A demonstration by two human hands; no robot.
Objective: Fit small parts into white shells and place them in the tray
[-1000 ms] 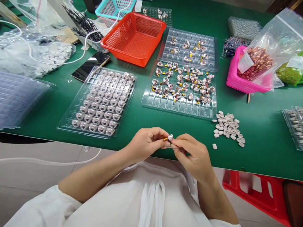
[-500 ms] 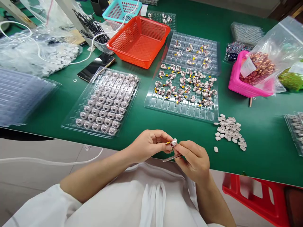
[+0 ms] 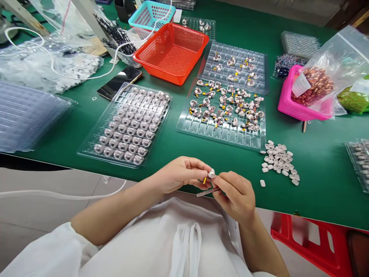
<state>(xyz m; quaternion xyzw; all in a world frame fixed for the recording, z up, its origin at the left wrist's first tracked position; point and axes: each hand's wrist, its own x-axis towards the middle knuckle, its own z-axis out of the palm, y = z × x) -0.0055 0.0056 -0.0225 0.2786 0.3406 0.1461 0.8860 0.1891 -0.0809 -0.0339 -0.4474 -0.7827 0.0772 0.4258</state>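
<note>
My left hand (image 3: 182, 175) pinches a small white earbud (image 3: 211, 174) at the table's front edge, a yellow tab hanging from it. My right hand (image 3: 236, 195) is closed around slim metal tweezers (image 3: 206, 192), whose blunt end points left. Its thumb and forefinger also touch the earbud's right side; the tweezers' other end is hidden by the fingers. Beyond my hands, a clear tray (image 3: 190, 129) carries many similar earbuds with wires and yellow tabs. Small white oval covers (image 3: 278, 157) lie loose in a pile to the right.
On the left stands a tray of shiny rounded shells (image 3: 122, 146), with a phone (image 3: 119, 82) behind it. A red basket (image 3: 173, 57), a blue basket (image 3: 151, 15) and a second earbud tray (image 3: 235, 57) are farther back. A pink basket (image 3: 305, 109) holds bagged copper-coloured parts. A red stool (image 3: 311, 246) is below right.
The earbud has turned slightly in my fingers, so its yellow tab now points down rather than left. My left thumb and fingers have shifted on it. The right hand keeps its grip.
</note>
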